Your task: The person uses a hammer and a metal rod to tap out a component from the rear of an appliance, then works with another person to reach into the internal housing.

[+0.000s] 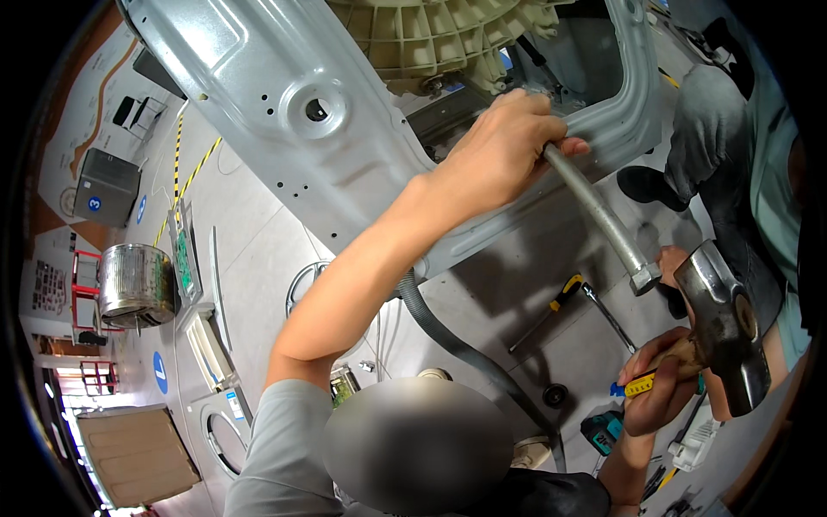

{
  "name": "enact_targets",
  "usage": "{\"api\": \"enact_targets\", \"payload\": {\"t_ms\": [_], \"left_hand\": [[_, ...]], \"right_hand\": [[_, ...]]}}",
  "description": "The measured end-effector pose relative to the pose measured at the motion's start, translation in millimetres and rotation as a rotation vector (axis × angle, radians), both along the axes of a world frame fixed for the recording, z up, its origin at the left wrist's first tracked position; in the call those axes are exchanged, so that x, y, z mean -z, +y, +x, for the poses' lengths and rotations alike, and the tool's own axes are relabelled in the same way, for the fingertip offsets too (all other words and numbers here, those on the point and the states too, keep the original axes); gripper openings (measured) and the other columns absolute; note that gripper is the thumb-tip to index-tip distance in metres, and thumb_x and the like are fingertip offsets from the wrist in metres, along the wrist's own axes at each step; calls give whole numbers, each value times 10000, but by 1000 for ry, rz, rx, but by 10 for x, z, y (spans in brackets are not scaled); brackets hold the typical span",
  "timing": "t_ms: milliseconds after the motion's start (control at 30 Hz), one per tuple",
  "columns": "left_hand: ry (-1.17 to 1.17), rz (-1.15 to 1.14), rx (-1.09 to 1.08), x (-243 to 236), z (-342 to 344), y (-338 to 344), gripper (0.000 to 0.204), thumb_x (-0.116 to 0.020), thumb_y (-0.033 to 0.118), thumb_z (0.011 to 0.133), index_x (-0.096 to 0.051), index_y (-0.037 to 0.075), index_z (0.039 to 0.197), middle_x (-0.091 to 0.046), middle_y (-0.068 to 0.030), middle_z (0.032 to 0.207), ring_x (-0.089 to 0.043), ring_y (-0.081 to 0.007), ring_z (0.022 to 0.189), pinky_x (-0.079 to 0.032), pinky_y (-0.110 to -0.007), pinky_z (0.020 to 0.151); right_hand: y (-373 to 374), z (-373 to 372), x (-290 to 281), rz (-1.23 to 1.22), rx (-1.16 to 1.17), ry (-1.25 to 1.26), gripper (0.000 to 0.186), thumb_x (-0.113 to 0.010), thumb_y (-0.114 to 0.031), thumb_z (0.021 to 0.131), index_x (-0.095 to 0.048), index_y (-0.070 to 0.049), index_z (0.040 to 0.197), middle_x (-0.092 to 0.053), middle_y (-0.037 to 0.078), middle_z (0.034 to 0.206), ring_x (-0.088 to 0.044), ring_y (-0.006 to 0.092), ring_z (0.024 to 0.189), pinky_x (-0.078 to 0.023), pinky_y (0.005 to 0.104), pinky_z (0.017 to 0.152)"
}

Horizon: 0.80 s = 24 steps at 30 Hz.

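Observation:
My left hand [517, 142] is closed around the upper part of a long steel bar with a hex end [599, 211]. The bar slants down to the right from the opening of a grey metal washing machine cabinet [345, 159]. A cream ribbed plastic tub [431, 39] shows inside the cabinet. Low on the right, my right hand [659, 388] is wrapped around the handle of a hammer. The hammer's heavy steel head [728, 332] stands just right of the bar's hex end, apart from it. My left fingers cover the bar's far end.
Another person [715, 129] crouches close on the right. A grey corrugated hose [457, 340] runs down from the cabinet. On the floor lie a yellow-black screwdriver [547, 312], a ratchet wrench [607, 314] and a teal power tool [601, 431]. A metal drum [136, 286] stands left.

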<state>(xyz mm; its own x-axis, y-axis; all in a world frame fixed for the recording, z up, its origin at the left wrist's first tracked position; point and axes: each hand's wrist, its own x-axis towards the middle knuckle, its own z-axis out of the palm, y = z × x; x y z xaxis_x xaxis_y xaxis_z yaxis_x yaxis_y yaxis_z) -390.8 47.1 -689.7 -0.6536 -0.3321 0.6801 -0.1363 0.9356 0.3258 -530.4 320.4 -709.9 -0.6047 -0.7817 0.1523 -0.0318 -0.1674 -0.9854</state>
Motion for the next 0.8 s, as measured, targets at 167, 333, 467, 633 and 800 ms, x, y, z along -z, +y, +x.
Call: {"api": "enact_targets", "payload": {"t_ms": [167, 333, 467, 633, 800], "left_hand": [[5, -32, -7, 29, -34, -147, 240, -729, 176, 844, -599, 11, 727, -479, -103, 714, -489, -280, 693, -401, -393, 622], [1, -36, -16, 72, -26, -225, 219, -731, 168, 842, -615, 9, 746, -483, -104, 714, -492, -284, 696, -402, -394, 627], [-2, -17, -24, 97, -28, -242, 194, -733, 153, 839, -626, 9, 765, -496, -108, 727, -500, -291, 707, -403, -399, 632], [39, 16, -25, 92, 0, -235, 225, -713, 145, 856, -593, -5, 738, -506, -127, 720, -496, -318, 698, -401, -411, 636], [54, 8, -64, 21, -125, -288, 286, -683, 152, 878, -536, -12, 694, -485, -150, 660, -463, -345, 667, -389, -424, 636]], "right_hand": [[14, -59, 43, -6, -46, 18, 291, -469, -179, 868, -468, 61, 1033, -512, 76, 656, -485, 111, 492, -439, 256, 453], [-7, -31, -7, 34, 10, -5, 289, -466, -183, 850, -467, 64, 1000, -495, 70, 642, -475, 112, 482, -434, 257, 444], [-13, -51, -1, 54, -19, 12, 304, -466, -183, 831, -466, 72, 997, -496, 69, 641, -471, 110, 478, -433, 255, 443], [-31, 11, 5, 57, -4, -15, 309, -464, -179, 824, -468, 71, 1007, -507, 70, 647, -474, 103, 478, -431, 243, 442], [19, -13, 17, 9, -20, 67, 312, -466, -189, 864, -468, 57, 1055, -515, 72, 669, -482, 100, 505, -431, 234, 443]]}}
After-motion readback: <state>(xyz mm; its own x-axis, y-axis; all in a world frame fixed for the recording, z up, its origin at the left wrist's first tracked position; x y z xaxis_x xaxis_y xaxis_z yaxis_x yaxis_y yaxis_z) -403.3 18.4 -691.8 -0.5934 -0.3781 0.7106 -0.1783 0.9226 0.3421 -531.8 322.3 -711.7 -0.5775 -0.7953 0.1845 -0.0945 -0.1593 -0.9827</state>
